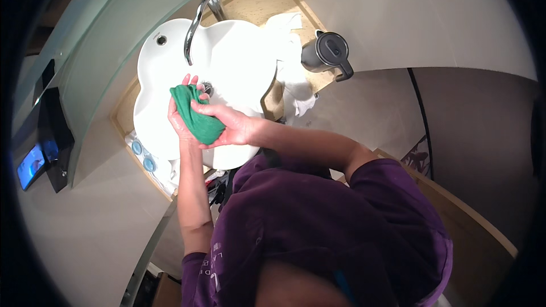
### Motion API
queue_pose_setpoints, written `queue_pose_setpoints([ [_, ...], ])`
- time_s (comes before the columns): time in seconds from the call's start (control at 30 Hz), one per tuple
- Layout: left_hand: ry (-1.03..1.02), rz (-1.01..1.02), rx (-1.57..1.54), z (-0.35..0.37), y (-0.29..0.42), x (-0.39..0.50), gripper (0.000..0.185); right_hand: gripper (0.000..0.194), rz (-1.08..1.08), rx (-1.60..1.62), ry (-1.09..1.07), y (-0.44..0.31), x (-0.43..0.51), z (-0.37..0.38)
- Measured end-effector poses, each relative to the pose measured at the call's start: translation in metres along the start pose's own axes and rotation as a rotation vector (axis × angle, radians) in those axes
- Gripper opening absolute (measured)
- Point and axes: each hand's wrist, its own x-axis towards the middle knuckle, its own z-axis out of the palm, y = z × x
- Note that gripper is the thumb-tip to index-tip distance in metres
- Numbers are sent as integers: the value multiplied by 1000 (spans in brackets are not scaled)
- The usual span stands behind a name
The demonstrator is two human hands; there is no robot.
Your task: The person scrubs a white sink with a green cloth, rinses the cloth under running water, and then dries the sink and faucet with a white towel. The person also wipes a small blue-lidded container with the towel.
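A bunched green cloth (pixel 192 113) is held between my two hands over a white, lobed washbasin (pixel 239 62). My left hand (pixel 175 121) cups it from the left and below, fingers pointing toward the tap; its skin glistens as if wet. From the right, my right hand (pixel 232 124) grips the lower part of the cloth with its thumb on top. Just beyond my left fingertips is the metal drain (pixel 207 88), partly covered by my fingers. The curved chrome tap (pixel 194 30) reaches over the bowl, and I cannot see water running from it.
A dark grey kettle (pixel 326 53) stands on the speckled counter (pixel 251 2) at the right. Beside it, a white towel (pixel 294 79) hangs over the counter edge. Two blue-topped items (pixel 143 155) lie left of the basin. A glass panel edge (pixel 140 42) and a lit screen (pixel 32 166) are at left.
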Motion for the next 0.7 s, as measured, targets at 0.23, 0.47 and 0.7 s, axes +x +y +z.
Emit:
queue_pose_setpoints([
  [0.23,65,-38,878,-9,29,18,32,36,-219,-1201,152,-7,32,-28],
  [0.47,191,87,1492,-33,8,44,33,56,-521,-1451,508,15,71,-58],
  [0.7,-239,-78,163,-64,51,-12,62,35,9,-278,-115,7,31,-14],
])
